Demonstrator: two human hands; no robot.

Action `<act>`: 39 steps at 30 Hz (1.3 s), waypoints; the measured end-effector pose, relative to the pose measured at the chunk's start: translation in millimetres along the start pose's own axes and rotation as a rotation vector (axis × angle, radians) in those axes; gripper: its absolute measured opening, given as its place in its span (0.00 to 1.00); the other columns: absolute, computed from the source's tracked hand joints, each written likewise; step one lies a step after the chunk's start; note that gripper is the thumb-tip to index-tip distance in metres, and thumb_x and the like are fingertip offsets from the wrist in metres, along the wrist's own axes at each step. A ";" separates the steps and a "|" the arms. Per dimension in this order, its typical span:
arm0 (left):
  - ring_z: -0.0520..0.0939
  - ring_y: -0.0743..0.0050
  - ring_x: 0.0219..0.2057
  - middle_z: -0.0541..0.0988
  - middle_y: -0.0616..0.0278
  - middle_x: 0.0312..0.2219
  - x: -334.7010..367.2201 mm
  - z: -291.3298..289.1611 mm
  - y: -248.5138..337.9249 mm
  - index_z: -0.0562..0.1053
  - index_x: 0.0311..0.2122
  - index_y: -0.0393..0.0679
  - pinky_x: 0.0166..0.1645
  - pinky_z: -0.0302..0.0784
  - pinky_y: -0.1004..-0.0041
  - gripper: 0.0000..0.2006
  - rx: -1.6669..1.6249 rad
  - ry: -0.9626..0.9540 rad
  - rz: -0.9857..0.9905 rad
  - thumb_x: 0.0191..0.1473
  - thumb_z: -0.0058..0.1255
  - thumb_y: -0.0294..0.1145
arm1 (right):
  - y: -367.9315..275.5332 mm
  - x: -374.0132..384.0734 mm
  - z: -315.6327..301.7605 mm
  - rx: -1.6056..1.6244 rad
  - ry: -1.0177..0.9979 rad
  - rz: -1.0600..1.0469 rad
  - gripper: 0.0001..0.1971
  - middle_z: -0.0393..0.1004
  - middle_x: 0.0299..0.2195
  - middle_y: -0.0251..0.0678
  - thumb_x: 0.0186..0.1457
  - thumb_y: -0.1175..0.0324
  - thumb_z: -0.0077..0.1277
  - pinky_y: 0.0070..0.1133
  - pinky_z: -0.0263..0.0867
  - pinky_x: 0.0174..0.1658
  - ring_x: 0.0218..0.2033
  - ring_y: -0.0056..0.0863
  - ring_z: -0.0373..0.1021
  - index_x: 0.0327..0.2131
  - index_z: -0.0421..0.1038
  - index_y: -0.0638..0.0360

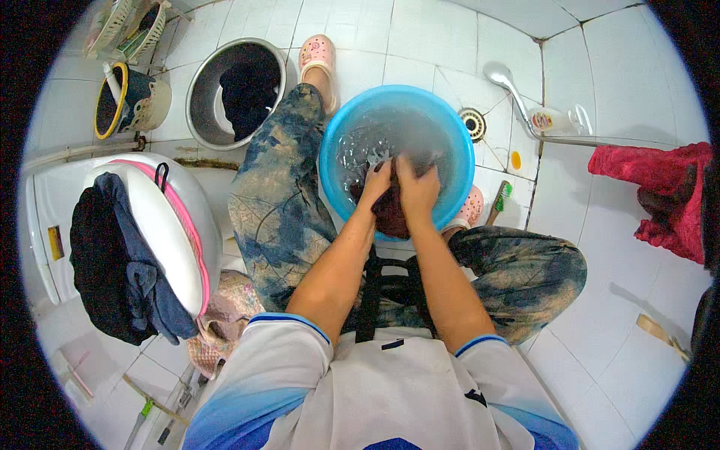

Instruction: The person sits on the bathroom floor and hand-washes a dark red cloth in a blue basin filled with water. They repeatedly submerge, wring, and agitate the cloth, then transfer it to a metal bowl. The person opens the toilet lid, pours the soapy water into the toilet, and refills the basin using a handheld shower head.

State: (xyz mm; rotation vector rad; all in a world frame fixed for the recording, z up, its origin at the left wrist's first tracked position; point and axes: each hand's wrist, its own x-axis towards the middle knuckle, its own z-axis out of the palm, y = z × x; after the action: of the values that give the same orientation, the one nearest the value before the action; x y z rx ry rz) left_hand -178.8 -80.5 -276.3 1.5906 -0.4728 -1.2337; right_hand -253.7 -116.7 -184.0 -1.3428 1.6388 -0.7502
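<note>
A round blue basin [327, 161] stands on the floor between my feet, with cloudy, sudsy water [352, 154] in it. Inside, a dark maroon cloth [390, 214] hangs wet below my hands, partly against the near wall of the basin. My left hand [377, 182] is closed on the cloth, fingers pointing away from me. Close beside it, my right hand [418, 189] also grips the cloth, its thumb side turned toward the left hand. A blurred patch over the water hides the far fingertips and whatever dark fabric lies beneath them.
At the far left sits a metal basin [196, 94] with dark clothing [249, 90]. Dark clothes [109, 255] drape over the toilet lid [161, 225]. A shower head [497, 73], a floor drain [472, 124] and a green-bristled brush [501, 201] are to the right. Red cloth [667, 199] hangs farther right.
</note>
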 end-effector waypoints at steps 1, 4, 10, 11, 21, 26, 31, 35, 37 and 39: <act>0.75 0.75 0.29 0.78 0.65 0.29 -0.3 3.6 13.4 0.75 0.36 0.40 0.35 0.70 0.73 0.15 -0.062 0.035 -0.315 0.53 0.48 0.43 | 14.6 21.0 -1.9 0.106 0.011 0.074 0.24 0.74 0.34 0.45 0.45 0.51 0.56 0.29 0.64 0.41 0.37 0.40 0.70 0.38 0.70 0.64; 0.70 0.80 0.23 0.72 0.68 0.20 -21.8 12.6 56.2 0.74 0.28 0.39 0.30 0.65 0.77 0.13 0.009 0.052 -0.161 0.51 0.51 0.41 | 50.0 60.9 -11.6 0.351 0.065 0.252 0.27 0.74 0.36 0.42 0.49 0.49 0.52 0.27 0.63 0.42 0.37 0.35 0.69 0.39 0.71 0.68; 0.75 0.71 0.27 0.75 0.61 0.21 -17.8 -8.2 44.7 0.73 0.28 0.39 0.35 0.68 0.71 0.12 0.132 0.144 0.131 0.51 0.51 0.39 | 55.6 66.2 -39.2 0.695 -0.124 0.424 0.27 0.69 0.42 0.38 0.52 0.50 0.50 0.27 0.61 0.46 0.43 0.33 0.66 0.48 0.64 0.62; 0.75 0.65 0.26 0.74 0.59 0.21 -16.9 -10.6 41.3 0.73 0.28 0.38 0.34 0.68 0.69 0.13 0.250 0.193 0.246 0.52 0.50 0.39 | 53.2 65.1 -44.5 0.803 -0.170 0.455 0.28 0.66 0.47 0.38 0.53 0.51 0.48 0.29 0.59 0.49 0.47 0.35 0.64 0.50 0.61 0.63; 0.58 0.84 0.22 0.58 0.73 0.17 -20.0 -13.2 69.9 0.61 0.20 0.41 0.27 0.57 0.77 0.17 0.180 0.205 0.329 0.58 0.43 0.38 | 83.4 76.3 -66.4 -0.119 0.016 -0.108 0.25 0.72 0.39 0.49 0.51 0.51 0.50 0.30 0.61 0.43 0.41 0.43 0.69 0.43 0.67 0.65; 0.58 0.86 0.23 0.61 0.75 0.19 -34.6 -23.8 131.6 0.63 0.20 0.43 0.28 0.58 0.79 0.17 0.008 0.006 0.220 0.58 0.43 0.40 | 13.2 66.6 -98.0 0.310 0.039 0.011 0.25 0.71 0.24 0.34 0.53 0.48 0.46 0.22 0.61 0.32 0.26 0.23 0.65 0.28 0.71 0.67; 0.74 0.80 0.32 0.76 0.66 0.31 -58.7 -27.0 184.6 0.72 0.36 0.37 0.39 0.69 0.77 0.14 -0.304 -0.051 0.097 0.58 0.43 0.39 | -70.2 49.0 -123.3 0.652 -0.109 -0.098 0.17 0.71 0.25 0.31 0.55 0.57 0.48 0.18 0.62 0.30 0.25 0.19 0.65 0.32 0.71 0.65; 0.78 0.74 0.29 0.77 0.62 0.29 -82.9 -25.2 220.7 0.72 0.35 0.38 0.34 0.74 0.74 0.13 -0.418 -0.184 0.153 0.58 0.43 0.38 | -90.5 46.7 -149.3 0.551 -0.177 -0.155 0.15 0.71 0.26 0.32 0.55 0.59 0.49 0.17 0.62 0.31 0.25 0.18 0.66 0.32 0.71 0.65; 0.77 0.75 0.29 0.77 0.63 0.28 -85.3 -24.5 233.6 0.72 0.32 0.38 0.35 0.73 0.75 0.12 -0.415 -0.218 0.167 0.57 0.44 0.37 | -99.6 37.0 -157.9 0.649 -0.184 -0.140 0.14 0.72 0.27 0.33 0.56 0.61 0.48 0.18 0.64 0.32 0.27 0.19 0.68 0.33 0.70 0.66; 0.77 0.75 0.28 0.76 0.64 0.27 -97.1 -19.5 252.8 0.72 0.32 0.39 0.35 0.73 0.75 0.11 -0.399 -0.222 0.235 0.57 0.44 0.36 | -110.4 28.3 -167.2 0.783 -0.237 -0.162 0.13 0.73 0.28 0.34 0.56 0.62 0.48 0.19 0.66 0.32 0.28 0.21 0.69 0.34 0.70 0.65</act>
State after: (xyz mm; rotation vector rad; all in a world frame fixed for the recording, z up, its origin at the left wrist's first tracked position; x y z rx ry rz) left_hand -133.3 -96.1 -9.0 1.0381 -0.5013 -1.2381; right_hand -354.7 -182.1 -21.4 -0.9408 0.8959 -1.1287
